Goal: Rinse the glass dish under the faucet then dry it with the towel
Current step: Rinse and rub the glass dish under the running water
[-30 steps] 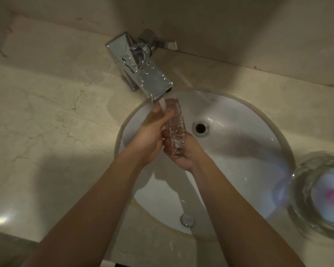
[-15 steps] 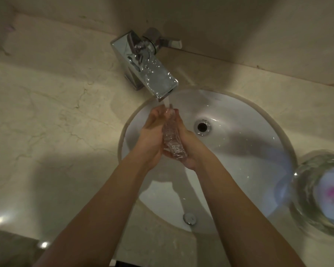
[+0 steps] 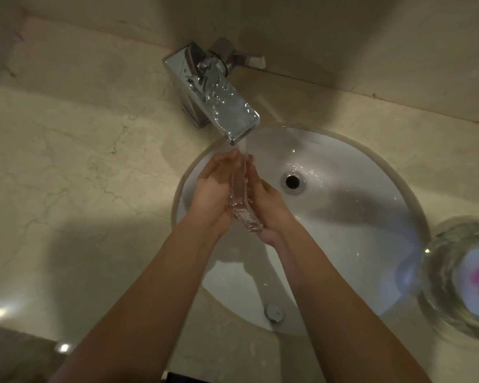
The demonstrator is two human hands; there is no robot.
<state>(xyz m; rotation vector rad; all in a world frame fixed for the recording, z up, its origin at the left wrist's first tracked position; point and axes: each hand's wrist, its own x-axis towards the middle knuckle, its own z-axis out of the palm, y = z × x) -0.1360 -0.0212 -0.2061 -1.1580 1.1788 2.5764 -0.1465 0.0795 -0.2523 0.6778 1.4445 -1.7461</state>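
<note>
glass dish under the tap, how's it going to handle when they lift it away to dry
Probably slippery: the glass dish is wet, held on edge between the left hand and right hand under the faucet stream. Likely rigid and fragile, being clear cut glass over a hard sink.

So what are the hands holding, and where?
The glass dish, pressed edge-up between the left hand and right hand, palms on its two broad faces.

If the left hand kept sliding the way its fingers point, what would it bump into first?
Probably the water stream, just past the left hand's fingertips, then the faucet spout above. Depth is hard to judge, so it might pass under the spout and reach the sink wall.
</note>
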